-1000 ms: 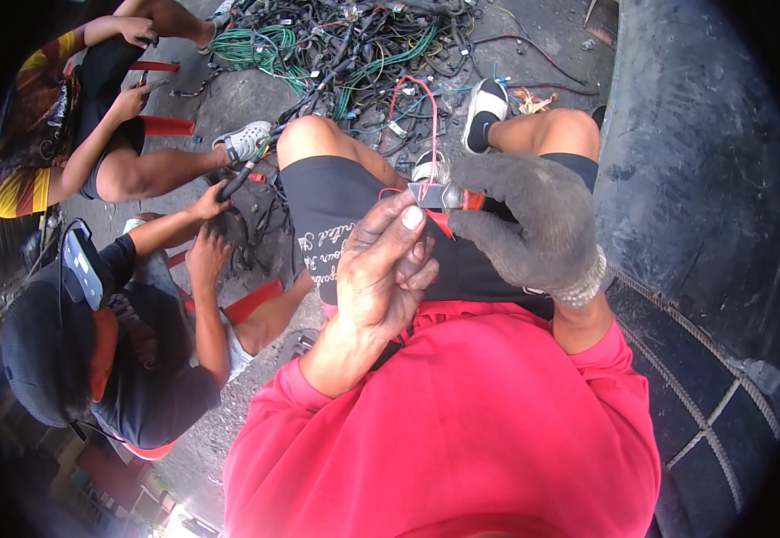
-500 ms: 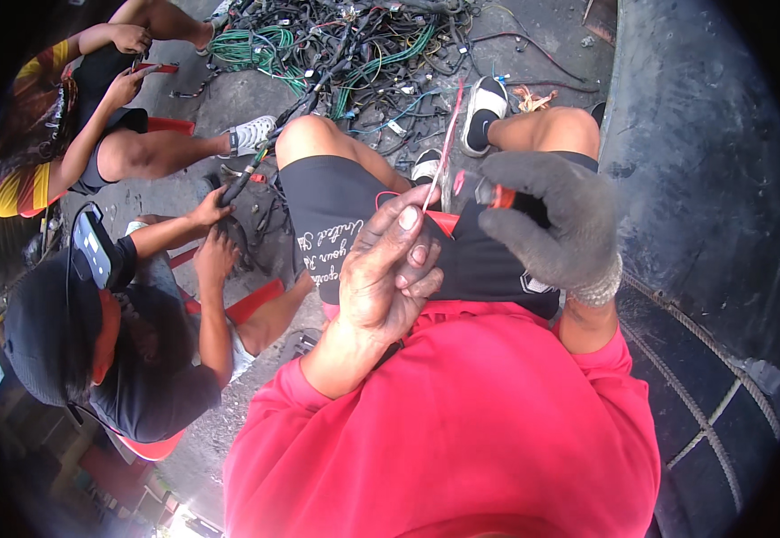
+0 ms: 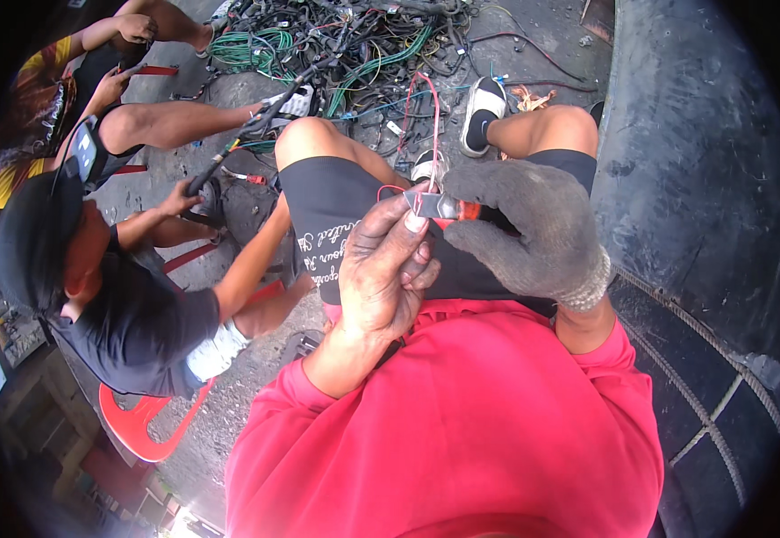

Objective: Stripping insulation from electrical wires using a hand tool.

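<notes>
My bare left hand [image 3: 383,255] pinches a thin red wire [image 3: 435,108], which rises from my fingertips and loops over above my lap. My right hand [image 3: 533,229], in a grey knit glove, grips a short blade [image 3: 421,204] with an orange handle [image 3: 468,211]. The blade lies against the wire at my left thumb. Both hands are over my black shorts [image 3: 314,197], in front of my red shirt [image 3: 444,394].
A tangled pile of cables [image 3: 336,54] lies ahead on the ground. On my left, a co-worker in a black cap [image 3: 31,242] holds a thick cable [image 3: 229,148] beside a red chair [image 3: 139,430]; another person [image 3: 31,125] sits beyond. A dark curved surface with rope [image 3: 704,341] is on my right.
Since half a second ago, my gloved hand has moved left, bringing the blade back against the wire. The co-worker in the cap has leaned forward, uncovering more of the red chair.
</notes>
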Available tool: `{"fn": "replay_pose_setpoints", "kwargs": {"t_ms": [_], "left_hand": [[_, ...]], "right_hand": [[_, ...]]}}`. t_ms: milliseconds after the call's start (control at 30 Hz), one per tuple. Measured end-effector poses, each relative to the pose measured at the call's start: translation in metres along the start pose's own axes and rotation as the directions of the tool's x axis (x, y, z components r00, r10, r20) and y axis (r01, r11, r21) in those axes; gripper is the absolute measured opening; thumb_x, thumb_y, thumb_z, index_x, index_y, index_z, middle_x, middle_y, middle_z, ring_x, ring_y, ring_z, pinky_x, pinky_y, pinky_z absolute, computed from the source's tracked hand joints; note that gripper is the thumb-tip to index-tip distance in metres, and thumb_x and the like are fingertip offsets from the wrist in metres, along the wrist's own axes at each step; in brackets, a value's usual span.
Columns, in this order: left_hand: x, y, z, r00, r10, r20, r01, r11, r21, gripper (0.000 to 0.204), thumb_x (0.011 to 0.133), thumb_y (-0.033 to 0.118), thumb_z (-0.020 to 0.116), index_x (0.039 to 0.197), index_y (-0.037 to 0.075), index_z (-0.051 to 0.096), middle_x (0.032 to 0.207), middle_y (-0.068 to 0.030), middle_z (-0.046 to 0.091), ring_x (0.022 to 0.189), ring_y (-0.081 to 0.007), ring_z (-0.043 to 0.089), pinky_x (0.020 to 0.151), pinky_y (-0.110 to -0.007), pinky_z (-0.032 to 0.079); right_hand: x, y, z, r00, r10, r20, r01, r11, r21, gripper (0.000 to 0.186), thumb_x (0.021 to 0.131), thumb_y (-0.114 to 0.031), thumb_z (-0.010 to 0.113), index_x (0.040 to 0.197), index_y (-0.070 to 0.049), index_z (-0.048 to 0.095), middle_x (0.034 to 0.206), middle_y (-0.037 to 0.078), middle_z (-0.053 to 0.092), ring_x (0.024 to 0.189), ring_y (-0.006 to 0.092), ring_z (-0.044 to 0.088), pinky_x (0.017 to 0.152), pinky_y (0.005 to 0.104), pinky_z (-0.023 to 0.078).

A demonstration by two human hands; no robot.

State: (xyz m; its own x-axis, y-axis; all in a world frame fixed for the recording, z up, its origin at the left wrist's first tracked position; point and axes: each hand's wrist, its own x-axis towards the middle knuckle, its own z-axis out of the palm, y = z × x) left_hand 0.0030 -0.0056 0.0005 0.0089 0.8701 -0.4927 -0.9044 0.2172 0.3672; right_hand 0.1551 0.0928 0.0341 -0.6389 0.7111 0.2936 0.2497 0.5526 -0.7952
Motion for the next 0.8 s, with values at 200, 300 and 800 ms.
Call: {"fn": "replay_pose_setpoints", "kwargs": {"t_ms": [200, 300, 800], "left_hand": [[0.001, 0.000, 0.006, 0.995, 0.054, -0.080, -0.054, 0.999, 0.009, 0.020, 0.090, 0.006, 0.058, 0.109, 0.005, 0.061, 0.071, -0.0013, 0.055, 0.047, -0.0027, 0.034, 0.044, -0.018, 0.027], [0.002, 0.001, 0.009, 0.994, 0.024, -0.105, -0.026, 0.999, -0.026, 0.021, 0.090, 0.007, 0.057, 0.111, 0.004, 0.061, 0.068, -0.0003, 0.052, 0.047, -0.0026, 0.034, 0.044, -0.018, 0.027], [0.004, -0.002, -0.006, 0.989, -0.134, 0.067, 0.142, 0.982, -0.127, 0.026, 0.092, 0.015, 0.056, 0.114, 0.000, 0.056, 0.066, -0.0001, 0.048, 0.046, -0.0028, 0.030, 0.043, -0.018, 0.026]], "right_hand": [[0.002, 0.000, 0.001, 1.000, 0.009, -0.019, -0.009, 1.000, -0.022, 0.028, 0.070, -0.009, 0.073, 0.096, -0.006, 0.063, 0.071, 0.007, 0.061, 0.063, 0.0248, 0.061, 0.055, 0.0327, 0.048], [0.002, 0.006, 0.002, 0.999, -0.023, -0.049, 0.018, 0.995, -0.103, 0.027, 0.070, -0.008, 0.072, 0.096, -0.006, 0.063, 0.073, 0.007, 0.062, 0.063, 0.0239, 0.061, 0.056, 0.0323, 0.048], [-0.005, 0.006, -0.002, 0.832, 0.470, 0.296, -0.514, 0.448, 0.732, 0.029, 0.082, 0.002, 0.060, 0.111, 0.002, 0.057, 0.097, 0.003, 0.059, 0.075, 0.0064, 0.053, 0.063, 0.0188, 0.043]]}}
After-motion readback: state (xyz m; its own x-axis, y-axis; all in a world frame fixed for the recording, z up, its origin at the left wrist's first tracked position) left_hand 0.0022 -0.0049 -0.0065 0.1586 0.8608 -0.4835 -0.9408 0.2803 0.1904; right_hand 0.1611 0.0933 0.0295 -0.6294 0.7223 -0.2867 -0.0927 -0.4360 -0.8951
